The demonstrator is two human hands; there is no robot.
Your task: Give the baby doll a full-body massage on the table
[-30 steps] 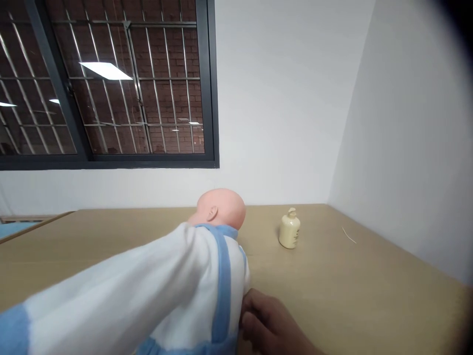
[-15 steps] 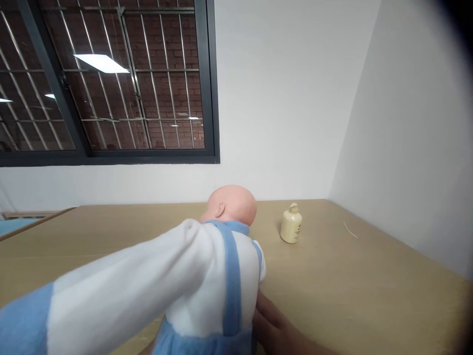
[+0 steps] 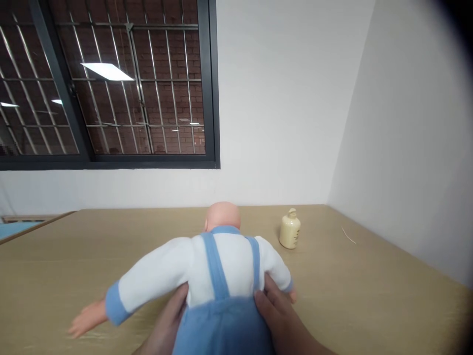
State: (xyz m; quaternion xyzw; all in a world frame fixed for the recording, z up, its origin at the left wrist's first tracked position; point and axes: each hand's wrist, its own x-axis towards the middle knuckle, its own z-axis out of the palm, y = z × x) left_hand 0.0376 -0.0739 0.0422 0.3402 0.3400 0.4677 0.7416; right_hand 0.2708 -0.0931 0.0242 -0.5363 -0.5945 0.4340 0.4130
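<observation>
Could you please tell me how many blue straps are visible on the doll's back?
2: the left strap and the right strap, both running down the back of the doll. Its front is hidden, so more may be there.

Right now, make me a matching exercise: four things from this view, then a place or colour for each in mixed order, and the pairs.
1. Doll
2. Bottle
3. Window frame
4. Left hand

A. Cream, standing on the table
B. Against the doll's side
C. Dressed in blue and white
D. Dark grey

Pairs: 1-C, 2-A, 3-D, 4-B
</observation>
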